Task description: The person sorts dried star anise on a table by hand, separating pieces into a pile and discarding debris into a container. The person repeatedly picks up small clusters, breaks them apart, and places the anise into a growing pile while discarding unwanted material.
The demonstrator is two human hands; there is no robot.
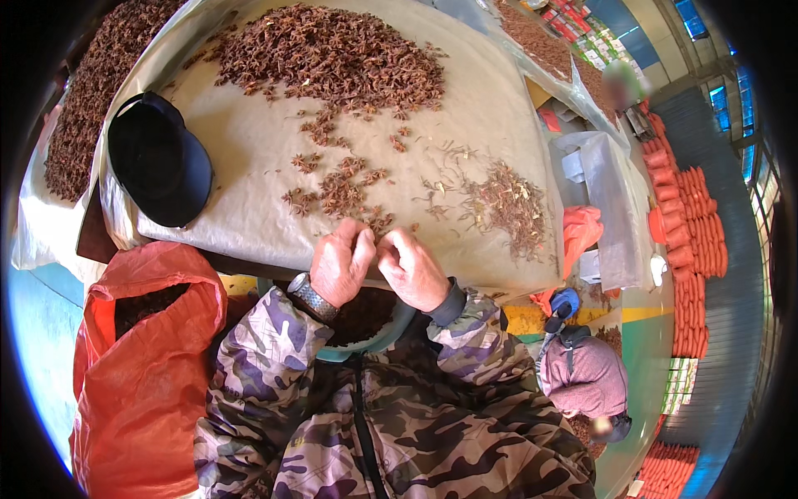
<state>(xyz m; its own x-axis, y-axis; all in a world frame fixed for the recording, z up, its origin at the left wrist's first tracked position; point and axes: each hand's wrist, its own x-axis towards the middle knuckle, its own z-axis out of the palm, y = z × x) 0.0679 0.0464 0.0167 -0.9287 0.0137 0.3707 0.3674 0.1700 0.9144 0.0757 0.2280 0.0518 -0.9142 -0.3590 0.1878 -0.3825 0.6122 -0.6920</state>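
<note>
My left hand (341, 259), with a metal watch at the wrist, is curled at the near edge of the covered table (249, 231). My right hand (408, 265) is beside it, fingers bent, the fingertips of both almost meeting. Whether anything small is pinched in them cannot be made out. Just beyond the fingers lie loose star anise pods (343, 190), with a large heap of star anise (336, 56) at the far side. A small pile of stems (511, 203) is to the right. Below my hands, a light blue basin (399, 327) holds dark brown contents.
A dark cap (162, 159) rests on the table's left. An open orange woven sack (149, 374) with dark contents stands at the near left. Another star anise heap (103, 93) lies far left. A person (586, 374) bends down at the right, near stacked orange sacks (698, 237).
</note>
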